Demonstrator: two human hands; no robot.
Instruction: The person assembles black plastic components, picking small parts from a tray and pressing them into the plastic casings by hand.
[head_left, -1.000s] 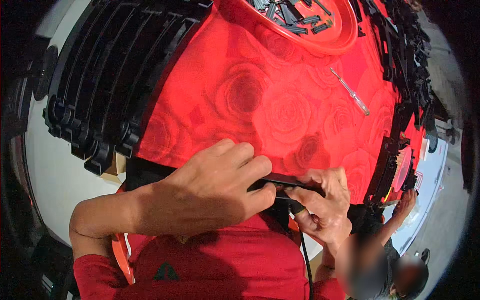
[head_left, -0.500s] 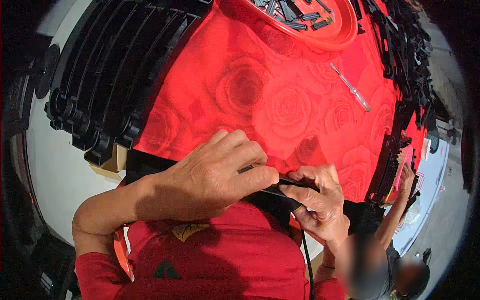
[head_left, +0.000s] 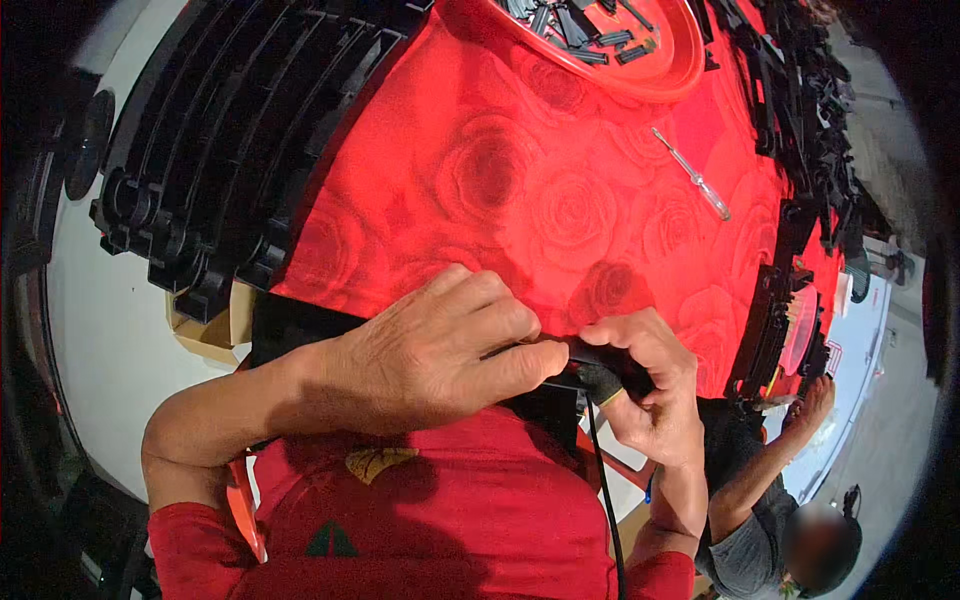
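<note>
My left hand (head_left: 445, 345) is closed in a pinch, back of the hand up, on a dark black plastic piece (head_left: 592, 352) at the near edge of the table. Opposite it, my right hand (head_left: 655, 390) curls its fingers and thumb round the other end of the same piece. A black cover (head_left: 599, 382) sits on the right thumb. Most of the piece is hidden by my fingers, so its full shape does not show.
Long black plastic strips (head_left: 270, 130) lie in rows at the left. A red tray (head_left: 665, 85) of small black parts stands at the far side, near a clear-handled screwdriver (head_left: 693, 175). Black parts (head_left: 765, 330) line the right edge, where a co-worker's hand (head_left: 815, 402) reaches in.
My right hand has turned and its fingers have shifted on the black piece, bringing the covered thumb into sight. At the right, the co-worker's hand has moved nearer and away from the pink item.
</note>
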